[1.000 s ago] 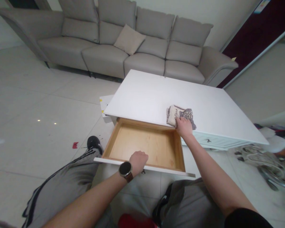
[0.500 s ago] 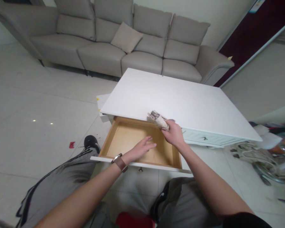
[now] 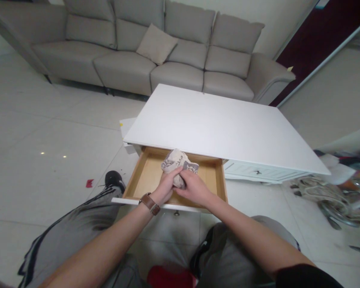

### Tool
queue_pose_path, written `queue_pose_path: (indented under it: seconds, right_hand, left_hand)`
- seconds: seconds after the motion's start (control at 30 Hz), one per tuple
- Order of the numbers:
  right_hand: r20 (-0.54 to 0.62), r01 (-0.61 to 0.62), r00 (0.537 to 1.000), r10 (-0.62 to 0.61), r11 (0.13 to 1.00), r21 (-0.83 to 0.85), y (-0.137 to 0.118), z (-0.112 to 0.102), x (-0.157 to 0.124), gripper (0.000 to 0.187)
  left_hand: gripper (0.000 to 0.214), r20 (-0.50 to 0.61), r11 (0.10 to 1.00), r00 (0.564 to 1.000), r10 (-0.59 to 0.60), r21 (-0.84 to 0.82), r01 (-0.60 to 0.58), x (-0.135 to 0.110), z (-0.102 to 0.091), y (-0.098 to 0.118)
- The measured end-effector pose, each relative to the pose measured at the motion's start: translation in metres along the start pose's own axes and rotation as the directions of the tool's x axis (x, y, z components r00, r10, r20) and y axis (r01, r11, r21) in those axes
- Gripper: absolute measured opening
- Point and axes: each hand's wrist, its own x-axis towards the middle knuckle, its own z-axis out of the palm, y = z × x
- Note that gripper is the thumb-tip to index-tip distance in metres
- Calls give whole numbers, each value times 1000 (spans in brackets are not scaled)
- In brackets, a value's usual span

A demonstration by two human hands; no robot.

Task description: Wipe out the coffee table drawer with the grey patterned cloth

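Note:
A folded cloth (image 3: 176, 159), off-white with grey-brown patterning, is held between both hands above the pulled-out drawer. My left hand (image 3: 165, 187) grips its near left side, thumb on top. My right hand (image 3: 195, 188) closes on it from the right, its fingers partly hidden. Below them the drawer (image 3: 144, 178) shows a bare light-wood bottom and a white front with a small dark knob (image 3: 176, 213). The drawer belongs to the white coffee table (image 3: 216, 120).
Behind the table stands a grey sofa (image 3: 123, 68) with a beige cushion (image 3: 157, 44). Coiled rope-like items and clutter (image 3: 327, 196) lie on the floor at right. A red scrap (image 3: 89, 183) is on the tiles at left; something red (image 3: 169, 277) sits between my legs.
My right hand has brought the cloth left and down, from the table edge to over the drawer. My left hand, open before, now grips it too.

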Motion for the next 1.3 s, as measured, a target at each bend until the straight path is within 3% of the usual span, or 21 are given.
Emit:
queue_pose_path:
  seconds: [0.1,0.33,0.4,0.47,0.53,0.63,0.7,0.77,0.8,0.87,0.93,1.0,1.13,1.3]
  right_hand:
    - [71,37,997,-39,999,33,-4,1,-3,40]
    - [108,45,993,-41,998,-35,-6,-3,-9,39]
    - [96,65,994,-59,996,-61,-9,-7,-12,32]
    - [76,94,993,-88,992,-83,-12,-11,-17,24]
    - [69,135,989,-128,985,-103,-15,-15,-23,19]
    - [118,196,977,-178,967,-161,-15,-17,-35,18]
    - [181,234,964,-196,947,-218,-14,-17,-43,16]
    - [232,279,948,-220,924,-262,-15,-18,-50,16]
    - [248,301,940,-235,913,-274,-16,-18,-54,16]
    - [264,336,928,-264,897,-287,-18,-20,-61,17]
    - [271,356,921,-279,887,-293,-21,-23,-68,18]
    - [274,360,920,-281,883,-302,-22,-26,-75,19]
    - [305,343,920,-247,884,-317,-18,-32,-91,22]
    - [373,293,914,-159,896,-335,-9,-39,-107,26]
  left_hand:
    - [53,-126,999,992,-25,17,27,8,-7,0]
    - [32,-204,983,977,-58,158,91,19,-22,-9]
    - [30,-217,969,976,2,243,52,23,-24,-10]
    - [30,-193,916,972,137,398,-50,30,-25,-8]
    - [31,-112,774,945,308,607,-180,39,-27,-6]
    - [43,176,406,880,441,835,-371,52,-37,-4]
    - [56,405,145,848,342,869,-473,59,-51,-8]
    - [64,527,-60,840,125,850,-524,66,-67,-18]
    - [67,533,-141,846,4,838,-527,69,-75,-24]
    - [75,423,-298,887,-186,836,-461,77,-88,-38]
    - [86,258,-439,932,-253,829,-348,83,-95,-53]
    - [94,149,-522,956,-252,811,-264,89,-97,-65]
    - [103,94,-581,965,-247,782,-224,93,-93,-80]
    - [126,66,-607,961,-267,763,-221,89,-89,-83]
